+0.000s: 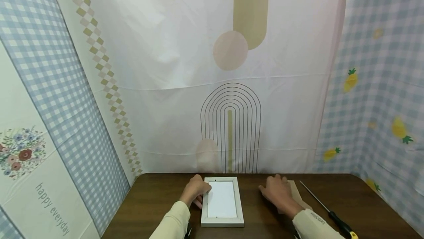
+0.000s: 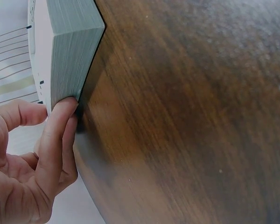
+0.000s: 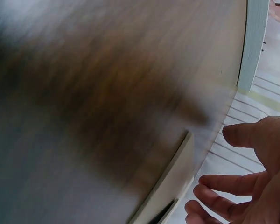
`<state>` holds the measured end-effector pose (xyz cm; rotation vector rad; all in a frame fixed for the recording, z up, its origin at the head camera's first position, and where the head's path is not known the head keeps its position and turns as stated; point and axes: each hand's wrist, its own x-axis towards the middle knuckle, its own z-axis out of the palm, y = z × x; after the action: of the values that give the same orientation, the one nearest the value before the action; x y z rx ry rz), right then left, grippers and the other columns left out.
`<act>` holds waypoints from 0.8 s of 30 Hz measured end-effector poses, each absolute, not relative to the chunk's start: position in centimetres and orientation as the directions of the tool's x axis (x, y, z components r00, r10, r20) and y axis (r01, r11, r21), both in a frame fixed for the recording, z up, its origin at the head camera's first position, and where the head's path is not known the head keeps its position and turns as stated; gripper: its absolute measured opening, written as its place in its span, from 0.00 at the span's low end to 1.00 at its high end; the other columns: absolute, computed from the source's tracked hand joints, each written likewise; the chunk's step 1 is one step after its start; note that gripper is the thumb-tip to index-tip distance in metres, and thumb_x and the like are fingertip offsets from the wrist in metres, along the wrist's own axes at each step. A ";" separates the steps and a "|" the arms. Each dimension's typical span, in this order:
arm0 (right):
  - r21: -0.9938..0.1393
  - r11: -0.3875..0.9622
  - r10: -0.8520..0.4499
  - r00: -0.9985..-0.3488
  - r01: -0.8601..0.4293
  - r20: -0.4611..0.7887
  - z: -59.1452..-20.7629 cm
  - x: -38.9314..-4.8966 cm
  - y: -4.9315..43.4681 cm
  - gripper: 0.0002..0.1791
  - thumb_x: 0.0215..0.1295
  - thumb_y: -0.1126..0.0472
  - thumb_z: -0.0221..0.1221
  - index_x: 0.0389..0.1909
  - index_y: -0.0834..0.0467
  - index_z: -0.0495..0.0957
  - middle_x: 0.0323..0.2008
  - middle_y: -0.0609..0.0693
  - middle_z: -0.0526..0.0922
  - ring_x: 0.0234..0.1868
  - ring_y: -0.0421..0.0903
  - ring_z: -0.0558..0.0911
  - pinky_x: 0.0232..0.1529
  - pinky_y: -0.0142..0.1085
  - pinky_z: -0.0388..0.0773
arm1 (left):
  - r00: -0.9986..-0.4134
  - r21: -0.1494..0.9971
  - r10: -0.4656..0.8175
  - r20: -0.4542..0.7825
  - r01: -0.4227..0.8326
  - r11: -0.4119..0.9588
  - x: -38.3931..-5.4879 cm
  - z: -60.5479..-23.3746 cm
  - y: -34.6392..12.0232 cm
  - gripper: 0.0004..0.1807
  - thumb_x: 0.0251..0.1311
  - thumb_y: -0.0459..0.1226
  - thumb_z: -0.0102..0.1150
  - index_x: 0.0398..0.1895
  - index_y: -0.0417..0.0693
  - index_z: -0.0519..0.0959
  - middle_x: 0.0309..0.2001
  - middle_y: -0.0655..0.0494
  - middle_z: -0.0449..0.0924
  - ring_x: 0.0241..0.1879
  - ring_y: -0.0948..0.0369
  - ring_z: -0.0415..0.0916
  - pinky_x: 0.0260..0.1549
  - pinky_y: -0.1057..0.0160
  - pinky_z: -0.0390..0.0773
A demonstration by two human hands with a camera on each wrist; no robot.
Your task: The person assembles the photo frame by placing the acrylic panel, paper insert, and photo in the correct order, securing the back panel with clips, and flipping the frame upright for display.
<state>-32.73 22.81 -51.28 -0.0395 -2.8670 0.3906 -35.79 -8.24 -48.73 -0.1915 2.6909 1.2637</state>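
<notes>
A white picture frame (image 1: pixel 222 222) lies on the dark wooden table, with a plain white panel (image 1: pixel 222 199) inside its border. My left hand (image 1: pixel 194 190) pinches the frame's left side, thumb on the top edge and fingers against the outer side. In the left wrist view, the left hand (image 2: pixel 32 158) grips the thick edge of the frame (image 2: pixel 74 56). My right hand (image 1: pixel 279 193) is over a tan board (image 1: pixel 298 196), to the right of the frame. In the right wrist view, the right hand (image 3: pixel 256 172) has its fingers spread and loosely bent, apart from the board (image 3: pixel 170 179).
A long screwdriver (image 1: pixel 339 220) with a black and yellow handle lies at the table's right side. The wooden table (image 1: pixel 152 202) ends at a patterned cloth backdrop (image 1: pixel 165 121). Checked cloths hang on the left and right.
</notes>
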 end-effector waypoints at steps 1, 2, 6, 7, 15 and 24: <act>-0.265 0.964 0.059 -0.968 -0.007 0.242 -51.3 -32.7 23.0 0.27 0.73 0.49 0.73 0.18 0.58 0.76 0.37 0.68 0.82 0.45 0.72 0.81 0.42 0.64 0.89 | -0.979 0.752 -0.047 -0.199 -0.183 0.633 -35.8 -48.7 -8.2 0.07 0.62 0.29 0.61 0.40 0.32 0.77 0.29 0.34 0.80 0.22 0.44 0.84 0.16 0.52 0.93; -0.261 0.965 0.059 -0.968 -0.007 0.244 -51.2 -32.7 23.2 0.27 0.73 0.49 0.73 0.18 0.58 0.76 0.37 0.69 0.82 0.45 0.73 0.81 0.41 0.64 0.89 | -0.979 0.754 -0.048 -0.200 -0.185 0.631 -35.8 -48.7 -8.3 0.07 0.61 0.29 0.61 0.40 0.33 0.76 0.29 0.34 0.80 0.22 0.45 0.84 0.16 0.52 0.93; -0.247 0.969 0.051 -0.968 -0.011 0.245 -51.0 -32.6 23.8 0.25 0.73 0.48 0.73 0.23 0.61 0.81 0.38 0.70 0.83 0.45 0.74 0.81 0.48 0.67 0.87 | -0.978 0.759 -0.048 -0.201 -0.186 0.624 -35.8 -48.6 -8.4 0.06 0.61 0.29 0.60 0.39 0.34 0.76 0.29 0.34 0.80 0.23 0.45 0.84 0.16 0.52 0.93; -0.239 0.971 0.049 -0.970 -0.010 0.239 -50.9 -32.5 24.0 0.25 0.72 0.47 0.73 0.24 0.61 0.81 0.38 0.70 0.84 0.45 0.74 0.82 0.52 0.68 0.87 | -0.978 0.760 -0.047 -0.202 -0.187 0.623 -35.8 -48.6 -8.4 0.06 0.61 0.29 0.60 0.39 0.35 0.75 0.29 0.34 0.80 0.23 0.45 0.84 0.16 0.52 0.93; -0.260 0.963 0.117 -0.983 0.077 0.141 -50.5 -32.0 25.1 0.30 0.71 0.41 0.73 0.32 0.68 0.86 0.42 0.74 0.82 0.47 0.76 0.82 0.50 0.71 0.89 | -0.976 0.761 -0.045 -0.212 -0.194 0.619 -35.5 -48.3 -8.4 0.05 0.60 0.28 0.60 0.37 0.37 0.75 0.29 0.34 0.81 0.23 0.46 0.83 0.16 0.52 0.93; -0.271 0.947 0.180 -0.984 0.175 -0.006 -49.4 -31.5 26.3 0.42 0.69 0.33 0.71 0.46 0.75 0.86 0.56 0.87 0.77 0.60 0.87 0.76 0.59 0.75 0.85 | -0.977 0.766 -0.045 -0.210 -0.193 0.613 -35.2 -48.2 -8.2 0.08 0.60 0.28 0.60 0.41 0.34 0.75 0.31 0.35 0.79 0.26 0.45 0.83 0.18 0.50 0.94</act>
<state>-31.48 26.27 -49.43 -0.2802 -3.0812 0.4260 -35.19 -8.25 -48.23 -0.1988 2.6656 1.2972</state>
